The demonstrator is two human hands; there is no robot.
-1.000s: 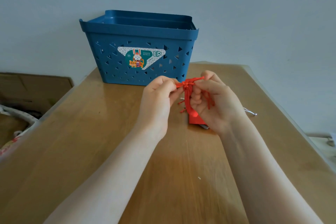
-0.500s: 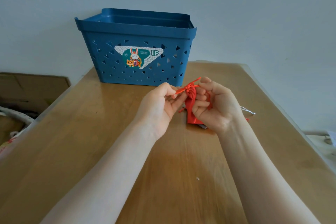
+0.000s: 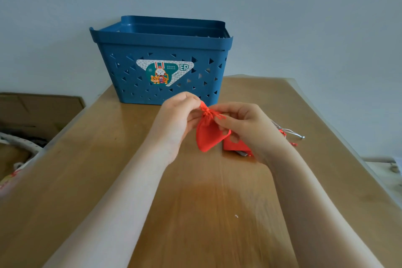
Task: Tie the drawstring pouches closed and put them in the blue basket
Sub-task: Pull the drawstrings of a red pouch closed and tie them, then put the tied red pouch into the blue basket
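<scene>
- The person's left hand (image 3: 177, 124) and right hand (image 3: 247, 128) are coming together over the middle of the long brown wooden table (image 3: 195, 213).
- Both hands are holding one small red cloth drawstring pouch (image 3: 207, 136) — it is hanging up in the air between them, just above the table.
- The left hand is pinching the gathered top of the pouch with its fingertips curled in.
- The right hand is pinching the thin red drawstring (image 3: 218, 115) where it is sticking out to the side of the pouch's neck.
- The neck of the pouch is looking bunched up tight, and its round bottom is pointing down.
- A second red cloth pouch (image 3: 233, 147) is lying flat on the table, partly hiding under the right hand.
- Some thin grey and red strings (image 3: 288, 131) are lying on the table just past the right wrist — what they belong to is too hidden to tell.
- The big blue plastic basket with little triangle holes (image 3: 162, 50) is standing at the far end of the table, near the pale wall (image 3: 304, 17), well apart from the pouch.
- A colourful sticker with a cartoon rabbit (image 3: 164, 73) is sitting on the front of the basket.
- What is inside the basket is not showing from here.
- A brown cardboard box (image 3: 39, 111) is sitting low down to the left of the table.
</scene>
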